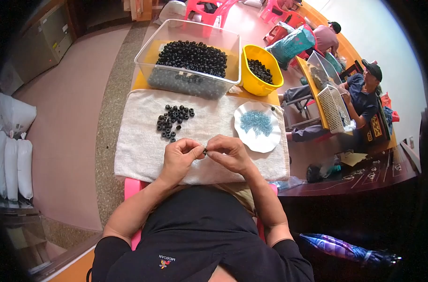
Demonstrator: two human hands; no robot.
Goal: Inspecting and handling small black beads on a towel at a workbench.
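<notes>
Over the near part of a white towel (143, 160), my two hands meet fingertip to fingertip. My left hand (180, 157) pinches a small dark bead-like part (205, 151) between thumb and finger. The fingers of my right hand (229, 152) are pinched together against that part; anything small in them is hidden. Just beyond my left hand lies a loose pile of black bead-like parts (169, 123), some showing a hole. To the right, a white wavy-rimmed plate (263, 144) carries a heap of tiny clear bluish pieces (256, 122).
Behind the towel stand a clear plastic bin (190, 88) and a yellow tub (276, 86), both holding black parts. One dark bead (273, 108) lies beside the plate. At right, a person (364, 94) sits at another table with a white perforated basket (333, 110). White sacks (24, 169) stand left.
</notes>
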